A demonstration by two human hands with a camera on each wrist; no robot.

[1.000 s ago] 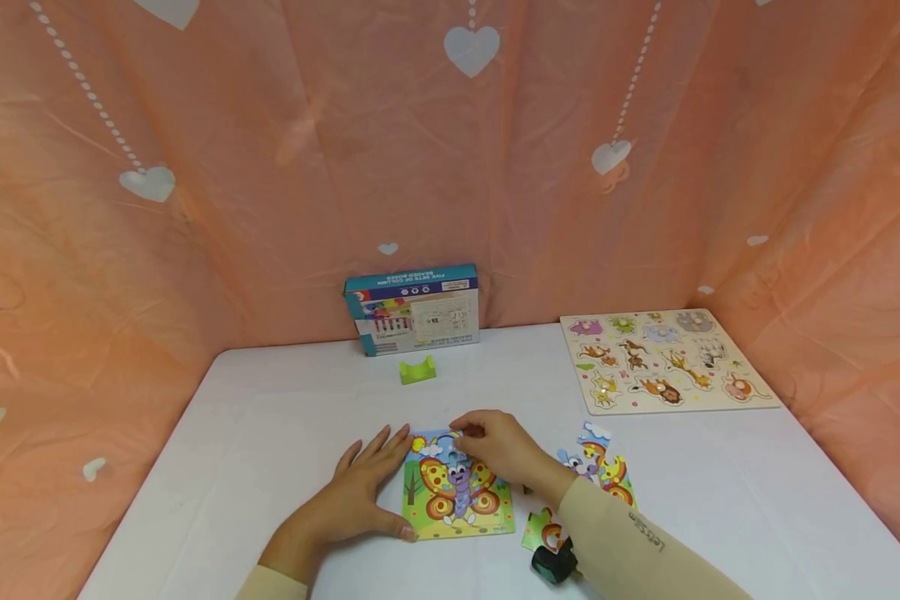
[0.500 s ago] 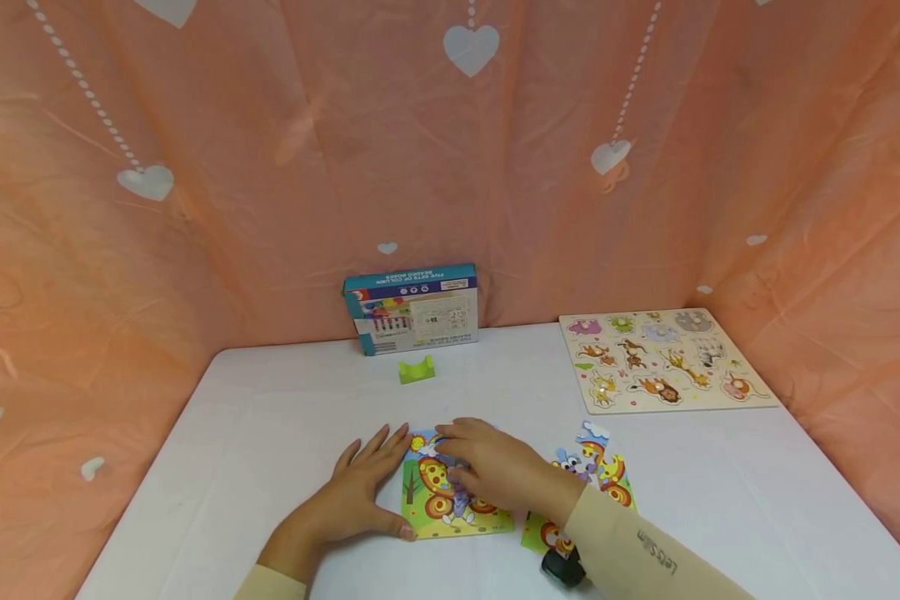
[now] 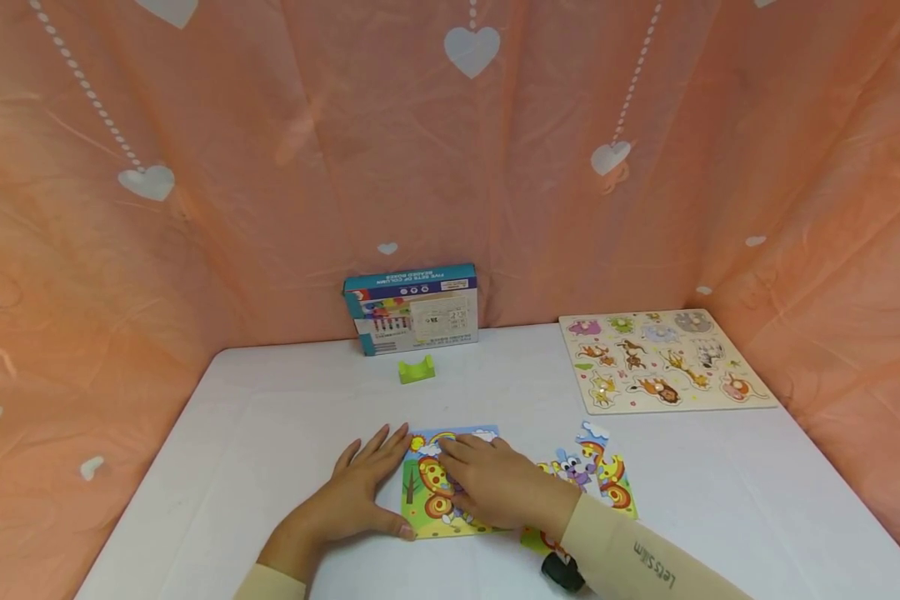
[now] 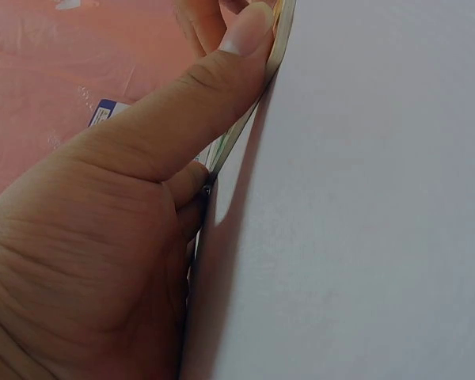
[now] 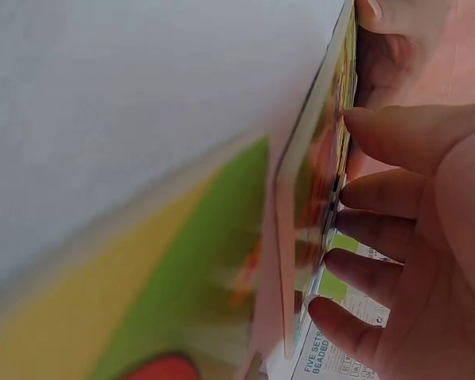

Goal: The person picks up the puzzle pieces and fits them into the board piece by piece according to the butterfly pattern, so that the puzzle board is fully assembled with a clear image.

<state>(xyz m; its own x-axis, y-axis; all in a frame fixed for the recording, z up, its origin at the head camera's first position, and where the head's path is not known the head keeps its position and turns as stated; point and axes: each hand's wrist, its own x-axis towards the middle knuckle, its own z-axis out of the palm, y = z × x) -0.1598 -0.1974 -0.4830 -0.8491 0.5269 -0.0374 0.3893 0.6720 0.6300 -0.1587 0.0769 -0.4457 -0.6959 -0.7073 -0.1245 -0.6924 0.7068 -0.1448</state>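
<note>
A square butterfly jigsaw puzzle [image 3: 423, 487] lies on the white table, its right part hidden under my right hand [image 3: 498, 483]. The fingertips of that hand touch the picture; in the right wrist view the fingers [image 5: 372, 229] lie fairly straight against its face, with no loose piece visible between them. My left hand [image 3: 356, 500] is spread along the puzzle's left side, thumb at the near left corner. The left wrist view shows that thumb [image 4: 214, 95] against the board's edge. Loose butterfly puzzle pieces [image 3: 613, 483] lie right of the board, partly covered by the right forearm.
A wooden animal peg puzzle [image 3: 622, 387] lies at the back right. Against the orange curtain stands a toy box [image 3: 420, 312], with a small green curved block [image 3: 417, 370] in front. A black object [image 3: 562, 573] shows by the right sleeve.
My right hand has moved from the puzzle's top edge down over its middle and right, its fingers flattening onto the picture. The left hand has stayed in place.
</note>
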